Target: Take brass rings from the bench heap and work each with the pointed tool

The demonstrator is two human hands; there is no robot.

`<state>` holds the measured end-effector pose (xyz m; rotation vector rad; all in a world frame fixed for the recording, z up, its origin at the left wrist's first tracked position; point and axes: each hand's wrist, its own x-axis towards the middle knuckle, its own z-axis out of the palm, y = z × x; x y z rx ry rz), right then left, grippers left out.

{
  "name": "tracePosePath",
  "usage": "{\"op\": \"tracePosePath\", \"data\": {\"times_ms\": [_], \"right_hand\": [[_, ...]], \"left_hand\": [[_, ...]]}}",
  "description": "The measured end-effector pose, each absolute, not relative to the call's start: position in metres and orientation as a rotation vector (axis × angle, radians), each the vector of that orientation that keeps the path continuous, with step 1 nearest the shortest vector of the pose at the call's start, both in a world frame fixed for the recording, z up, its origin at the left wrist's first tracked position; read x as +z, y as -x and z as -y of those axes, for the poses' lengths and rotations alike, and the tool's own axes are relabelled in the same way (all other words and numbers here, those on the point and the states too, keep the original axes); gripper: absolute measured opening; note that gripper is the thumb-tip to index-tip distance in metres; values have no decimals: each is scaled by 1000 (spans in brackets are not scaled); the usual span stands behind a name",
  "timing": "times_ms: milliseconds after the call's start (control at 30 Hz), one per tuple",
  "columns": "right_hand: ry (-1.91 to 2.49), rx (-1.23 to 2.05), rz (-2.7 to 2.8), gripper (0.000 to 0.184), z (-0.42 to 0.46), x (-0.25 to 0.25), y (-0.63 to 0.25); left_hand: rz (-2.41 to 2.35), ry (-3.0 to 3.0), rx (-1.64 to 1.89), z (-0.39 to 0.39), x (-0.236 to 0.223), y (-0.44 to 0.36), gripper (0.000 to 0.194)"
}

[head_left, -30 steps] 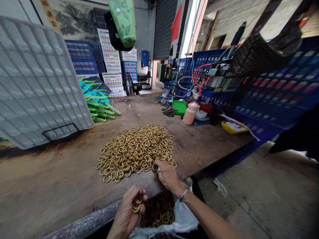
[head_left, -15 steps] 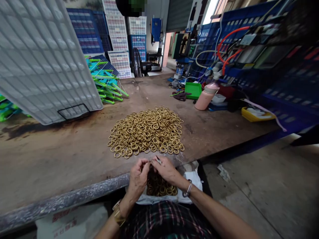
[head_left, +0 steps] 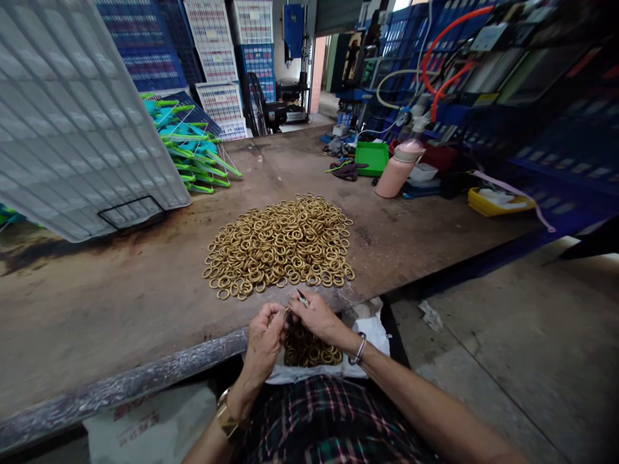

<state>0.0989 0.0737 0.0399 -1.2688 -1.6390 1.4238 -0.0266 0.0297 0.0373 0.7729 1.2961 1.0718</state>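
My left hand (head_left: 265,334) is closed in a pinch on a brass-coloured ring, mostly hidden by the fingertips. Close beside it, my right hand (head_left: 319,319) is wrapped round a small knife (head_left: 302,298), whose dark pointed tip sticks out past the index finger. The fingertips of both hands meet above an open white bag (head_left: 370,335) at the table edge. Inside the bag lie many more rings (head_left: 312,351), partly covered by my hands. Just beyond my hands, a wide heap of the same rings (head_left: 285,241) is spread on the table.
A big white plastic crate (head_left: 91,129) leans on the left of the brown table (head_left: 159,283), beside green and turquoise hangers (head_left: 198,158). Toward the right are a green tray (head_left: 371,159), a pink bottle (head_left: 397,173) and a yellow dish (head_left: 500,203). Stacked crates (head_left: 213,38) stand behind.
The whole view has shifted slightly, so the table and heap appear higher. My hands have turned a little at the fingertips, and more of the ring shows between them. Both grips stay closed.
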Motion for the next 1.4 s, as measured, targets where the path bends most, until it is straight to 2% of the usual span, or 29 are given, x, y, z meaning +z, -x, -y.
{"op": "tracePosePath", "data": {"times_ms": [200,567,800,933,1400], "right_hand": [[1239,1357,1677,24,-74,36,-99],[1164,1411,1653,24,-74,42,-99],[1253,1011,2091,14,-68,37,-109],[1288,846,2306,21,-64,34,-109],[1481,726,2529,26,-68,44,-102]], "left_hand": [[-1239,-772,981,-27,42,27,32],[-1070,-633,1048,-23,40,26,28],[-1080,-631,1083,-27,45,25,31],[-1100,-680,1081,-28,43,25,31],[-1229,-910,1069,-24,37,29,33]]}}
